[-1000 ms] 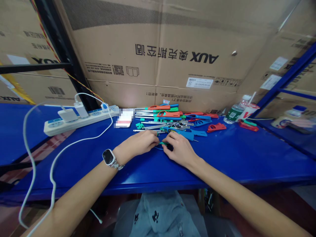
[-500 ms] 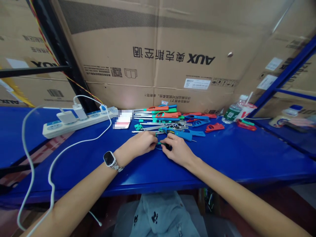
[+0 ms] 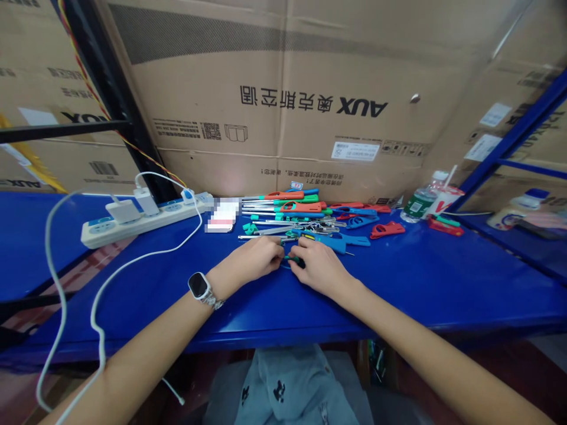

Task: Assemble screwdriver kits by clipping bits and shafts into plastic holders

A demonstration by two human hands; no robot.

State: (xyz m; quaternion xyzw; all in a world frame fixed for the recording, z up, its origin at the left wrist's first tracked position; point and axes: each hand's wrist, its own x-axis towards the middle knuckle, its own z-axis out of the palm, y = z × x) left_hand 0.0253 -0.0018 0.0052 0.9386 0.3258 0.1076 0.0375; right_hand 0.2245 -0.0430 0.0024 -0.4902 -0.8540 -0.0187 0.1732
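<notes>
My left hand (image 3: 261, 258), with a watch (image 3: 199, 285) on its wrist, is closed in a pinch, and my fingers hide what is in it. Close beside it, my right hand (image 3: 321, 265) is also closed, its thumb and fingers pinching a small green piece (image 3: 293, 258). A bit of blue shows just under that piece between the two hands. Directly beyond my hands lie a blue lighter casing (image 3: 334, 243) and thin metal rods (image 3: 268, 231). Long-necked lighters (image 3: 301, 207) with orange, green and blue handles are heaped behind them.
A white power strip (image 3: 128, 227) with plugged-in chargers and a looping white cable (image 3: 104, 289) lies left. A pixelated phone-like object (image 3: 221, 215) sits by the pile. Red casings (image 3: 387, 229), a bottle (image 3: 416, 203) and a cup (image 3: 443, 200) stand right. Cardboard (image 3: 287, 136) walls the back.
The view has shifted slightly. Both hands stay at the same spot, with the right fingers a little changed around the green piece.
</notes>
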